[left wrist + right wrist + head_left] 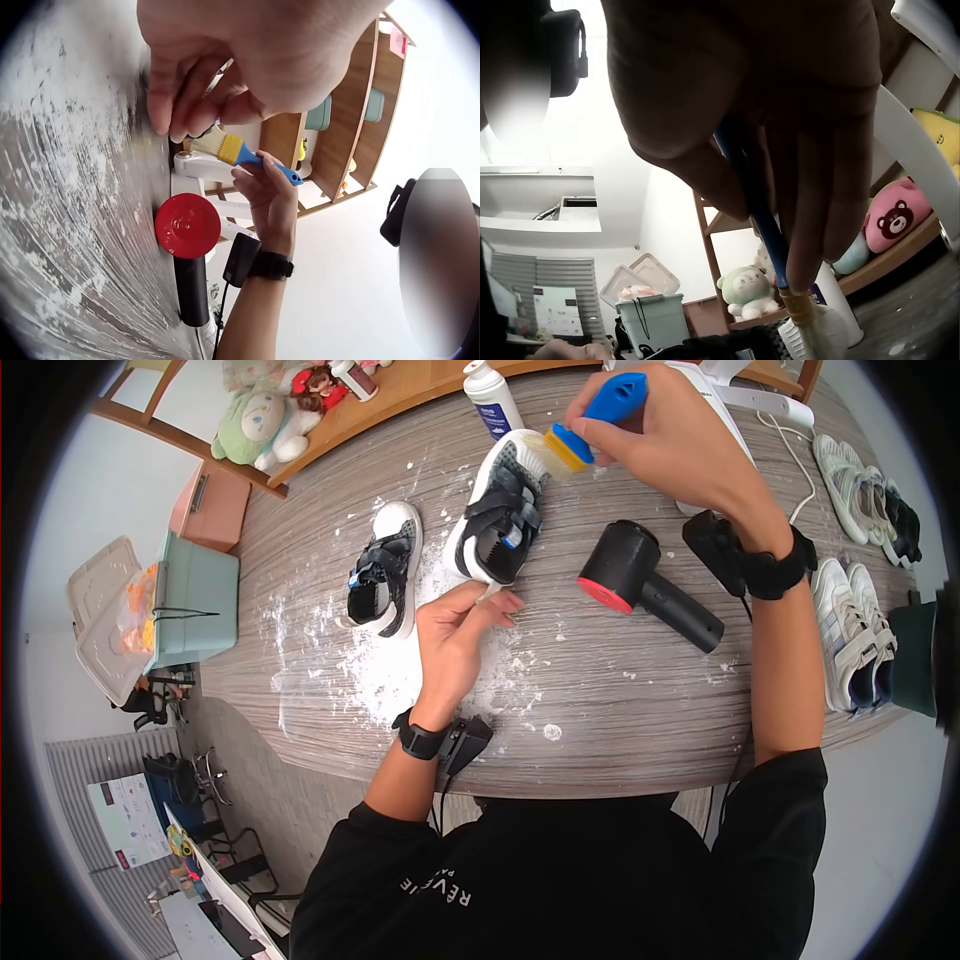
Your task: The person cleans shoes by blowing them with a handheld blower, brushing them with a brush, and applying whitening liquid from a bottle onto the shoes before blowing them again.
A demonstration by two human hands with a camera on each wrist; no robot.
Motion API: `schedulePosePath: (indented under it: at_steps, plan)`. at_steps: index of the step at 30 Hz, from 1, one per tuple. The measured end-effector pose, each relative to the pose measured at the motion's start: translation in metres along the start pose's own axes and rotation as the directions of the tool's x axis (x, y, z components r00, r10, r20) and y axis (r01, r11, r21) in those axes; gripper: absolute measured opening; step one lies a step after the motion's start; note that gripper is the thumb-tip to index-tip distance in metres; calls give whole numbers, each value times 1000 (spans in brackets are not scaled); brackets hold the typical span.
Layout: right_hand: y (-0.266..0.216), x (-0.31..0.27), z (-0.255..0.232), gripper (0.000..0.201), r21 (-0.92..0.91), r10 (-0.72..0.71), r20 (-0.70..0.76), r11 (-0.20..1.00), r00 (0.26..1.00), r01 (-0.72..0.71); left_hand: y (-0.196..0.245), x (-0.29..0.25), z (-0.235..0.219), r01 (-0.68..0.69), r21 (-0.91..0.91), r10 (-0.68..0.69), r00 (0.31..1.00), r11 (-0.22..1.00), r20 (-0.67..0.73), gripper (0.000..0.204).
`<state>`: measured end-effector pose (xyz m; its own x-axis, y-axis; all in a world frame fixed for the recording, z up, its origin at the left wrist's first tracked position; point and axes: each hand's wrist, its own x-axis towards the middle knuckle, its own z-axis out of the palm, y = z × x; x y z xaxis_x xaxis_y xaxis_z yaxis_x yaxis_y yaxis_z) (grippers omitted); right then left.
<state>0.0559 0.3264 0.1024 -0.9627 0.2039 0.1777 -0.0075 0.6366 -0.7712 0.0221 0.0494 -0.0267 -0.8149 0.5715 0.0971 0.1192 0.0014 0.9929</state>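
Observation:
The right hand [665,445] grips a brush by its blue handle [615,398]; its pale bristles [560,457] lie against the toe side of a black-and-white shoe [503,510]. At that shoe's heel, the left hand [453,645] pinches the heel end between thumb and fingers. A matching shoe [385,572] rests on the table to the left, among white powder [385,675]. In the left wrist view, the brush [238,152] and right hand [268,199] show beyond the left fingers. Dark fingers [810,202] hold the brush handle in the right wrist view.
A black dryer-like device [640,575] with a red end lies right of the shoe. A white bottle [490,400] stands behind. More shoes [850,490] line the right edge. A teal bin [198,600] and plush toys [265,430] are at the left and back.

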Motion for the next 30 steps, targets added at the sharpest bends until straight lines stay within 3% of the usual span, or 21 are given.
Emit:
schedulePosePath:
  at_steps: [2,4,5,7,10,14,22,25,30]
  plan:
    - [8,1,1,16,-48,23,20,999,1000,-22,0,-1,0,16,-11,-16,999,1000,30,18]
    - [32,7,9,20,-169,-190,-110,971,976,170,2,-2,2,42,-41,-40,998,998,42,20]
    - [34,8,12,20,-176,-199,-103,968,974,179,3,-2,2,35,-49,-34,999,998,34,20]
    - [36,11,15,23,-479,-303,-189,859,934,181,6,-2,5,50,-82,-50,999,995,0,25]
    - [43,11,22,23,-537,-292,-140,825,946,175,11,-3,1,-20,-130,11,997,991,-72,35]
    - [16,0,19,29,-480,-159,-43,869,986,119,14,-4,-2,-43,-216,18,993,975,-115,41]
    - [14,0,2,24,-447,-326,-181,868,928,217,5,-4,-1,-75,-200,53,992,977,-110,38]
    - [0,-10,-4,21,-306,-258,-109,927,960,215,4,-3,-1,-73,-213,43,989,974,-143,36]
    - [7,-14,-7,18,-397,-251,91,878,964,266,3,-1,-2,-89,-239,48,984,967,-174,33]
